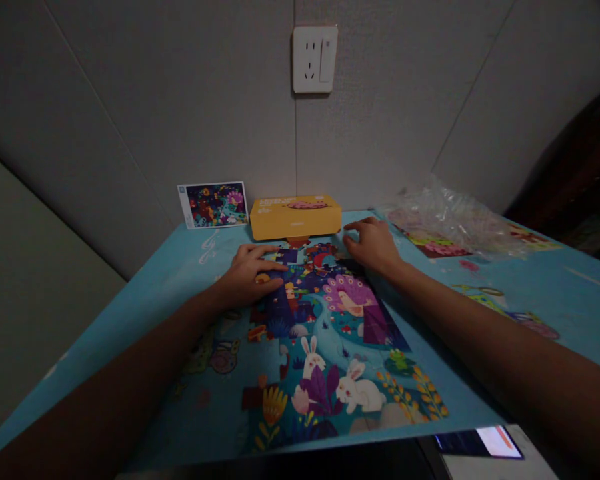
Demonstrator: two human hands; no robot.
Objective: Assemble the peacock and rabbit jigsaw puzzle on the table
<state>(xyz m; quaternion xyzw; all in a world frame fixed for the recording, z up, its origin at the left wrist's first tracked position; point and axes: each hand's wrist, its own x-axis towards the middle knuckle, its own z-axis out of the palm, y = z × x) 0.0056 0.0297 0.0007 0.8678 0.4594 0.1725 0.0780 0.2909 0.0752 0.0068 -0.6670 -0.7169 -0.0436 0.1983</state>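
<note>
A partly joined jigsaw puzzle [330, 347] with rabbits, a peacock and a stream lies flat on the blue table. My left hand [253, 275] rests at the puzzle's upper left, fingers spread over the pieces, holding nothing I can see. Loose puzzle pieces [323, 259] are heaped between my hands, in front of the yellow box [296, 220]. Beside the box's right end is my right hand [374, 243], its index finger and thumb apart with nothing visible between them. Its other fingers are partly hidden.
A picture card [215, 205] leans on the wall, left of the box. Crumpled clear plastic [455, 217] covers colourful sheets at the back right. A phone with a lit screen [480, 443] lies below the table's front edge. A socket [314, 60] is on the wall.
</note>
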